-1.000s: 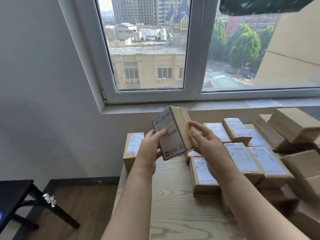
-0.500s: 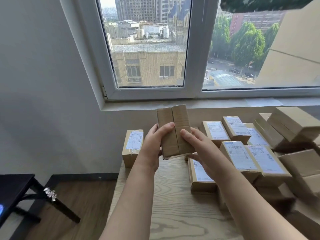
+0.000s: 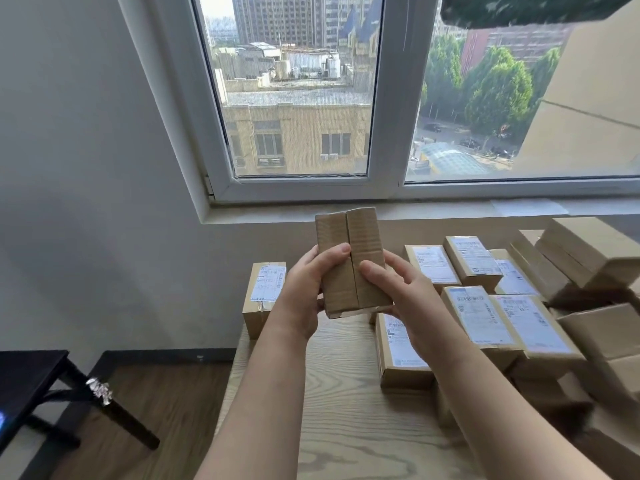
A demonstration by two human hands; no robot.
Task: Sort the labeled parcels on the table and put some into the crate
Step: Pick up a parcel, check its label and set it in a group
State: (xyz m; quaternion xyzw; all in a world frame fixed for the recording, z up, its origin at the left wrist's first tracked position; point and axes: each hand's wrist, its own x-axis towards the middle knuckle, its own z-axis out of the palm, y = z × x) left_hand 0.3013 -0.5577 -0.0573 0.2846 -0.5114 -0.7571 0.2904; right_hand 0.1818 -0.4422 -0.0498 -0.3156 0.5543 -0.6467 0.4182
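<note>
**Two hands, one parcel held upright over the table**

Item 1: held parcel (image 3: 349,261), brown cardboard, standing on end and leaning slightly. Its plain face with the centre seam is turned to the camera, and it is raised clear of the wooden table (image 3: 346,410).

Item 2: left hand (image 3: 304,292), curled round the parcel's left edge. The left thumb (image 3: 334,252) is pressed across the front up to the seam. Its fingers are behind the box, out of sight.

Item 3: right hand (image 3: 405,292), gripping the lower right side. The right thumb (image 3: 374,271) is laid on the front just right of the seam, with the fingers wrapped behind and under.

Item 4: lone labelled parcel (image 3: 265,292) at the table's far left corner.

Item 5: cluster of labelled parcels (image 3: 478,317) to the right, with plain boxes (image 3: 588,254) stacked beyond them.
</note>
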